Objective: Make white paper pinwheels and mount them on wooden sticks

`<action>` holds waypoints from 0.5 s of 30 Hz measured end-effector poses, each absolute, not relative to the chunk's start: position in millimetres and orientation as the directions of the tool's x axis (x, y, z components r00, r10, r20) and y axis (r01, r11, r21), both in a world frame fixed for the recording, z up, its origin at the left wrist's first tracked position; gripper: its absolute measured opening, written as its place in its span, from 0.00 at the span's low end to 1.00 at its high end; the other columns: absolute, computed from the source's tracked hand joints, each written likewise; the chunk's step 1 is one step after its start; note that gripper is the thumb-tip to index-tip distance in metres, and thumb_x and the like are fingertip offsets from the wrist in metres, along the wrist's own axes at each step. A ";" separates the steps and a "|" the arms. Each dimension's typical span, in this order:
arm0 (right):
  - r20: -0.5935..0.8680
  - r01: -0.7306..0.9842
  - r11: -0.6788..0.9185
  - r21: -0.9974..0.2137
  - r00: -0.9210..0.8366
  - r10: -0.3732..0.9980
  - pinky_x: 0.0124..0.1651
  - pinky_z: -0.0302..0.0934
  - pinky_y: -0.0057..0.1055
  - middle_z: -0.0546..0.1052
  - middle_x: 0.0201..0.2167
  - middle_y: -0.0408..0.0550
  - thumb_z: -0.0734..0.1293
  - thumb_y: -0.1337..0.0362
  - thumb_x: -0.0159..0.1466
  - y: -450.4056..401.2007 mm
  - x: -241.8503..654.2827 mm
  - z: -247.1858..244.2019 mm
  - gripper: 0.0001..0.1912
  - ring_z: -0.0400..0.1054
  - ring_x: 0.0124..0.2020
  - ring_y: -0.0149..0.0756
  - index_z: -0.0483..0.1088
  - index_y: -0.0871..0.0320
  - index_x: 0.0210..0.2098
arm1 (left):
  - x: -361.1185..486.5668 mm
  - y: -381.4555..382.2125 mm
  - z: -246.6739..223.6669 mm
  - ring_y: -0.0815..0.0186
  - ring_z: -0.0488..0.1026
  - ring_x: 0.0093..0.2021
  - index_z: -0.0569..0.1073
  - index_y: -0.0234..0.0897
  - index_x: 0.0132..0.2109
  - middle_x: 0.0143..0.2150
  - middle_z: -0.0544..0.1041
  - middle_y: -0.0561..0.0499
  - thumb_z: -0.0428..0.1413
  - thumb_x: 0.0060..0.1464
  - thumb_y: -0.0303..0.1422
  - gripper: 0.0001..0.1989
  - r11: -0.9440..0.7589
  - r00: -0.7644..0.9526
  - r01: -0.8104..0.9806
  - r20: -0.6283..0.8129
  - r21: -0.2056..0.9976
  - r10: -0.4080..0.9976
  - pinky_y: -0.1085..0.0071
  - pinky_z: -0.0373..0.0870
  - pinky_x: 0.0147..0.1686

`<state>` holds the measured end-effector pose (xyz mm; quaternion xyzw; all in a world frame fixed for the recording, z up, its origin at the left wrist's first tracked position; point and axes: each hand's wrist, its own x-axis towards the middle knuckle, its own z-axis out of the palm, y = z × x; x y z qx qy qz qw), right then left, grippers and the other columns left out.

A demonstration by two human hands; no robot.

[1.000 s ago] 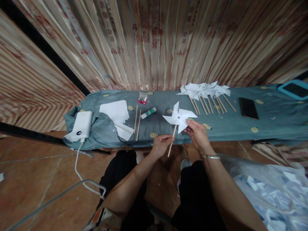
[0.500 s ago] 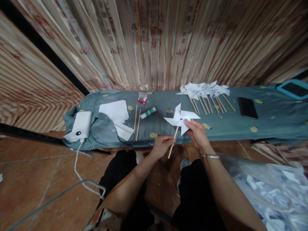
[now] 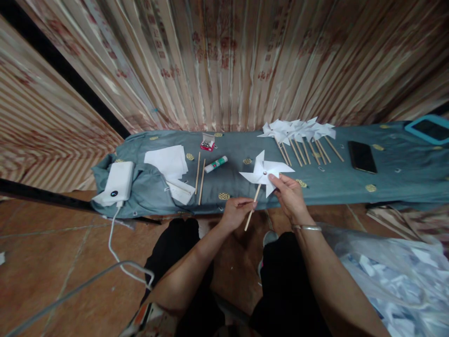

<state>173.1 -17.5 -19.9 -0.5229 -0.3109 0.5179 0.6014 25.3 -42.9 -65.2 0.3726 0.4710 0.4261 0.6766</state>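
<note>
A white paper pinwheel (image 3: 258, 176) on a thin wooden stick is held up over the front edge of the cloth-covered table, with a shiny pin at its centre. My left hand (image 3: 237, 213) pinches the stick below the blades. My right hand (image 3: 289, 195) grips the blades close to the pin, with the thumb on the paper; the fingers behind it are partly hidden. Several finished pinwheels (image 3: 298, 130) lie overlapping at the back, their sticks pointing towards me. Left of my hands lie two loose wooden sticks (image 3: 202, 181) and a glue stick (image 3: 216, 164).
A small red box of pins (image 3: 207, 142) stands open near the back. White paper sheets (image 3: 167, 160) lie at left, beside a white power bank (image 3: 119, 181) with a cable. At right are a black phone (image 3: 362, 157) and a blue-framed tablet (image 3: 430, 129). A plastic bag (image 3: 400, 276) sits on the floor.
The pinwheel's blades and my right hand have shifted very slightly to the right. My left hand keeps its hold on the stick in nearly the same place.
</note>
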 end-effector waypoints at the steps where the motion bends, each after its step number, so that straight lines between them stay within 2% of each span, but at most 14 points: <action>1: -0.168 -0.299 -0.084 -0.951 0.268 0.949 0.31 0.68 0.33 0.80 0.25 0.44 0.79 0.52 0.41 -17.9 173.2 -19.3 0.18 0.74 0.29 0.38 0.78 0.55 0.28 | 25.1 -43.0 -65.8 0.68 0.71 0.24 0.81 0.35 0.29 0.23 0.78 0.51 0.68 0.35 0.37 0.12 0.360 0.198 -0.222 -0.320 0.906 0.927 0.71 0.68 0.29; 6: -0.150 -0.307 -0.059 -0.950 0.282 0.948 0.34 0.68 0.33 0.80 0.25 0.44 0.78 0.51 0.43 -18.7 173.3 -16.3 0.18 0.75 0.29 0.37 0.77 0.55 0.28 | 24.1 -44.0 -65.9 0.68 0.71 0.24 0.81 0.34 0.29 0.22 0.78 0.51 0.68 0.36 0.36 0.11 0.377 0.241 -0.206 -0.327 0.903 0.914 0.71 0.68 0.30; 15: -0.170 -0.351 -0.059 -0.935 0.295 0.940 0.35 0.69 0.29 0.81 0.26 0.42 0.80 0.58 0.41 -18.9 171.7 -13.7 0.15 0.74 0.30 0.34 0.77 0.55 0.26 | 24.1 -45.3 -62.3 0.69 0.71 0.24 0.81 0.34 0.28 0.22 0.77 0.51 0.67 0.39 0.34 0.08 0.388 0.261 -0.186 -0.335 0.903 0.905 0.72 0.68 0.31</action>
